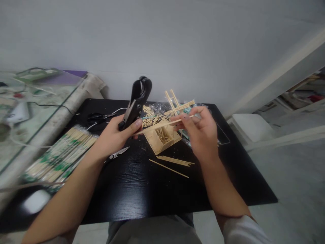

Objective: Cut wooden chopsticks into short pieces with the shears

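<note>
My left hand (113, 136) is closed around a black hand cutter (135, 105), its curved jaws pointing up and away. Between my two hands runs a thin wooden stick (162, 126), roughly level. Its left end reaches the fingers of my left hand beneath the cutter; whether they grip it I cannot tell. My right hand (203, 134) pinches the stick's other end between thumb and fingers. Just behind and below the stick stands a small model built from wooden sticks (158, 144), with an open box-like part and crossed sticks rising from it.
Several loose sticks (175, 161) lie in front of the model. Short cut pieces (151, 118) are heaped behind it. Packaged chopsticks (61, 156), black scissors (99, 117) and a small folding blade (118, 154) lie left on the black table (142, 193). A wall rises behind.
</note>
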The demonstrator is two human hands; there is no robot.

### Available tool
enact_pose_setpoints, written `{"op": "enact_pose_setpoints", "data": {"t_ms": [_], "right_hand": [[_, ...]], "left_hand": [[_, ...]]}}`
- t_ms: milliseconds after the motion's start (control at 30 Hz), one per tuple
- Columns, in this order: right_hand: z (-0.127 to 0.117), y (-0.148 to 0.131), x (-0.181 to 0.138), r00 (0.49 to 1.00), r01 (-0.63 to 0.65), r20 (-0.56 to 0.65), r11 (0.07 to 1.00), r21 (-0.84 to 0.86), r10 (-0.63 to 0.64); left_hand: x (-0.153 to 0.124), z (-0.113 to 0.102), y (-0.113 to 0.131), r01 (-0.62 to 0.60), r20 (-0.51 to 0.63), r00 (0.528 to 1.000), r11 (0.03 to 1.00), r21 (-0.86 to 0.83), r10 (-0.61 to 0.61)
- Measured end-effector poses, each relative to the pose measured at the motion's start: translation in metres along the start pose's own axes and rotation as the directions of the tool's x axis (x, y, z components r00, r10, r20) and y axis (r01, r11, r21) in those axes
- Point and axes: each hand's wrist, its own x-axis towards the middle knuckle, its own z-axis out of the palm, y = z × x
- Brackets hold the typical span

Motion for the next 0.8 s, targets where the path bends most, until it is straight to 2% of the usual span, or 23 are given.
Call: {"op": "enact_pose_setpoints", "data": {"t_ms": [100, 200, 267, 333, 433, 467, 533, 567, 633, 800], "right_hand": [[-0.004, 0.0, -0.001, 0.994, 0.07, -0.082, 0.998, 0.005, -0.07], [-0.008, 0.004, -0.007, 0.984, 0.122, -0.137, 0.992, 0.041, -0.115], [-0.012, 0.01, -0.014, 0.983, 0.112, -0.149, 0.992, 0.055, -0.103], [-0.018, 0.018, -0.023, 0.993, 0.035, -0.115, 0.999, 0.032, -0.031], [-0.026, 0.034, -0.041, 0.985, -0.159, 0.055, 0.983, -0.092, 0.164], [-0.029, 0.04, -0.048, 0.964, -0.21, 0.126, 0.962, -0.175, 0.233], [-0.031, 0.051, -0.062, 0.887, -0.248, 0.271, 0.882, -0.401, 0.373], [-0.032, 0.057, -0.07, 0.847, -0.239, 0.321, 0.843, -0.483, 0.425], [-0.03, 0.068, -0.084, 0.816, -0.196, 0.331, 0.765, -0.613, 0.474], [-0.025, 0.088, -0.109, 0.836, 0.016, 0.322, 0.567, -0.824, 0.444]], "left_hand": [[-0.005, 0.0, 0.003, -0.007, -0.076, 0.997, 0.998, -0.062, 0.002], [-0.008, -0.002, 0.008, -0.097, -0.187, 0.98, 0.977, -0.19, 0.061], [-0.009, -0.005, 0.013, -0.143, -0.217, 0.973, 0.95, -0.278, 0.082], [-0.008, -0.007, 0.015, -0.144, -0.206, 0.975, 0.943, -0.3, 0.083], [-0.006, -0.011, 0.015, -0.099, -0.156, 0.985, 0.982, -0.162, 0.074], [-0.006, -0.011, 0.014, -0.077, -0.138, 0.988, 0.993, -0.09, 0.064], [-0.006, -0.013, 0.012, -0.038, -0.094, 0.995, 0.997, 0.065, 0.044], [-0.006, -0.013, 0.012, -0.033, -0.069, 0.997, 0.99, 0.14, 0.043], [-0.006, -0.013, 0.011, -0.049, -0.017, 0.998, 0.963, 0.264, 0.055], [-0.008, -0.01, 0.015, -0.082, 0.034, 0.997, 0.937, 0.339, 0.074]]}}
